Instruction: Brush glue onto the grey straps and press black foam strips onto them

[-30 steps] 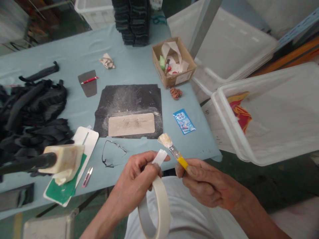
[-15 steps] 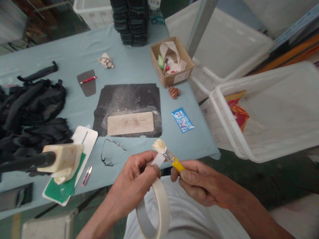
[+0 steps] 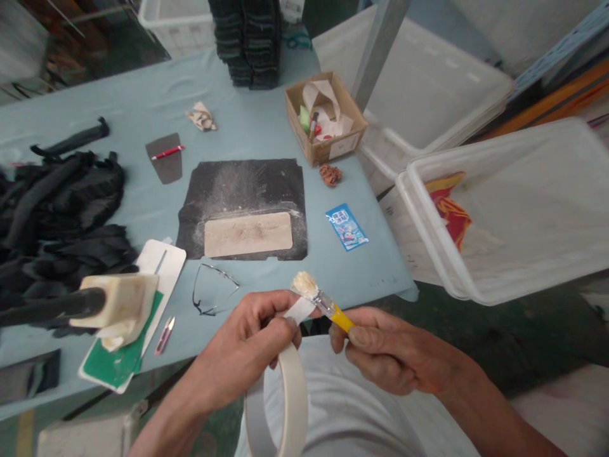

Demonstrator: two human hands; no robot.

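Note:
My left hand (image 3: 259, 339) is closed on a pale strip (image 3: 295, 400) bent into a wide loop that hangs below the fingers. One white end of the strip sticks out between thumb and forefinger. In my right hand (image 3: 387, 349) is a paintbrush (image 3: 328, 304) with a yellow handle and metal ferrule. Its bristles (image 3: 304, 284) carry a thick cream-coloured paste and are right by the strip's end; whether they touch it I cannot tell. Both hands are in front of the table's near edge, above my lap.
On the table (image 3: 257, 136) lie a dusty black sheet (image 3: 238, 184) with a beige board (image 3: 247, 235), glasses (image 3: 195, 292), snips (image 3: 164, 336), a paste-smeared container (image 3: 133, 298), and a blue packet (image 3: 347, 227). A cardboard box (image 3: 323, 152) and black fabric (image 3: 66, 197) stand farther off. White bins (image 3: 438, 235) flank the right.
The strip and its hanging loop have shifted left with my left hand. The brush has turned slightly, its bristles staying beside the strip's end.

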